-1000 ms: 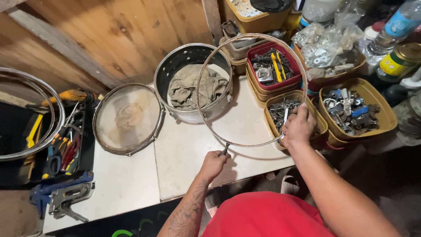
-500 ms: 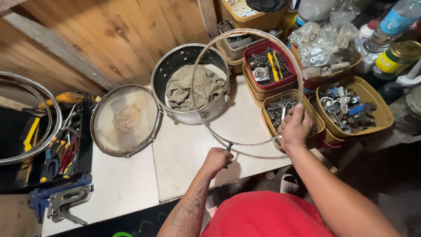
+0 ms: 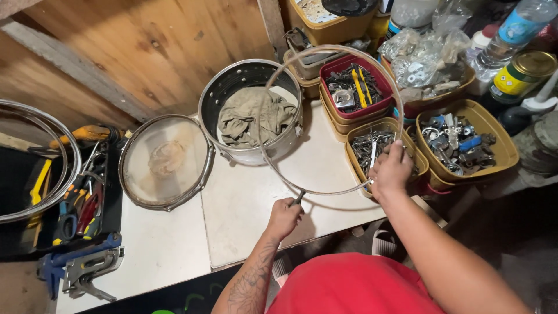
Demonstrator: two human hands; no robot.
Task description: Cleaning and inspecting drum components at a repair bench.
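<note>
A thin metal hoop (image 3: 273, 81) is held tilted above the white tabletop (image 3: 244, 197). My right hand (image 3: 390, 170) grips the hoop's near right side, over a tan tub of small metal parts (image 3: 372, 145). My left hand (image 3: 283, 216) is closed around a small dark tool whose tip meets the hoop's near edge. Behind the hoop stands a round metal drum shell (image 3: 250, 110) with a crumpled grey cloth (image 3: 253, 116) inside. A drumhead in a metal rim (image 3: 165, 161) lies flat to its left.
Tubs of hardware stand at the right: a red one (image 3: 354, 87) and a tan one (image 3: 462, 142). Bags of washers, a bottle and a can sit behind them. Hand tools (image 3: 78, 197), another hoop (image 3: 29, 168) and a blue stapler (image 3: 81, 267) lie at the left. A wooden wall rises behind.
The hoop has tipped up a little and shifted slightly left in view. Both hands keep their hold on it and on the tool.
</note>
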